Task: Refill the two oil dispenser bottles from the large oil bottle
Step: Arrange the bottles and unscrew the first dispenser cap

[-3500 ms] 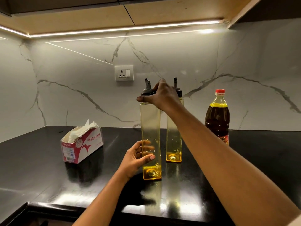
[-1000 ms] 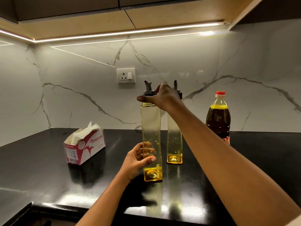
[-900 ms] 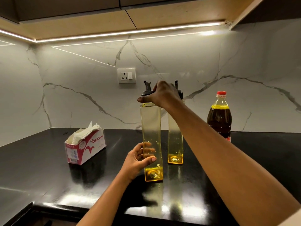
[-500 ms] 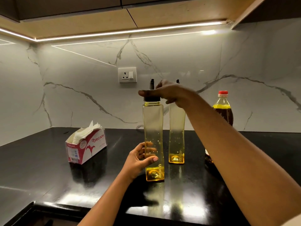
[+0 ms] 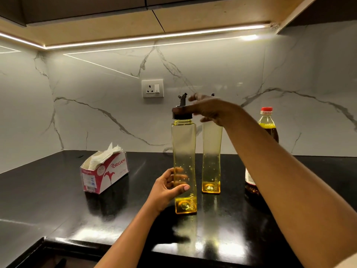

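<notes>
l hand (image 5: 168, 188) wraps fingers n thumb round the lower part of the near dispenser bottle (image 5: 183, 151), upright on the black counter (image 5: 58, 200) w/ a little oil at the bottom. r hand (image 5: 210, 110) up top, thumb n fingers curled on its black spout cap (image 5: 181, 114) (blurry). 2nd dispenser bottle (image 5: 211, 161) just behind; large oil bottle (image 5: 267, 124) at right, partly behind the r arm. tissue box (image 5: 105, 175) at left.

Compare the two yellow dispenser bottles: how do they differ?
The left hand grips the near dispenser bottle; the far dispenser bottle stands unheld. The near one's black cap shows, right hand on it; the far one's top mostly hides behind that hand. Both: tall, upright, nearly empty.
</notes>
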The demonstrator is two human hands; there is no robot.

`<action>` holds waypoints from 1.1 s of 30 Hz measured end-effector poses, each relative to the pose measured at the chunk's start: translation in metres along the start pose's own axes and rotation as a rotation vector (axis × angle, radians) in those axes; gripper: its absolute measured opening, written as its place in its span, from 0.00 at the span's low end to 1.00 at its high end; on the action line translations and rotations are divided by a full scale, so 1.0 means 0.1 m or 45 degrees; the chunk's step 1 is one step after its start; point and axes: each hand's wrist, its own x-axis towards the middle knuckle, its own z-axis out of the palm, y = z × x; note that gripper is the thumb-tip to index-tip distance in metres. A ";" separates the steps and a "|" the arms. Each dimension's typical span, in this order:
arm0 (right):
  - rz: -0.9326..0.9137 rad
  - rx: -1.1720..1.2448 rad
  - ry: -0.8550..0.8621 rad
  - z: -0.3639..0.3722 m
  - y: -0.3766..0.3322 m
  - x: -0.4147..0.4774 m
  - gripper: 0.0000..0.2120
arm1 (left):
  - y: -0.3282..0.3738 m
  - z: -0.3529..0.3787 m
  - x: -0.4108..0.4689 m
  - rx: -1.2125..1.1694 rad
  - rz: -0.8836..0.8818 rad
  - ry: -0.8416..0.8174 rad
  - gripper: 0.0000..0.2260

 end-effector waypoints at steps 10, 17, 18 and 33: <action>-0.024 0.331 -0.130 -0.03 0.06 0.04 0.37 | -0.02 -0.01 0.01 -0.005 0.000 -0.010 0.35; -0.097 -0.343 0.245 0.20 0.04 -0.07 0.31 | -0.02 -0.01 0.01 0.013 0.004 -0.009 0.32; -0.131 -0.415 0.311 0.23 0.03 -0.05 0.31 | -0.02 -0.01 0.01 0.011 0.006 -0.006 0.32; -0.039 0.497 -0.303 -0.07 0.05 0.15 0.29 | -0.04 -0.02 0.02 0.008 -0.009 -0.007 0.36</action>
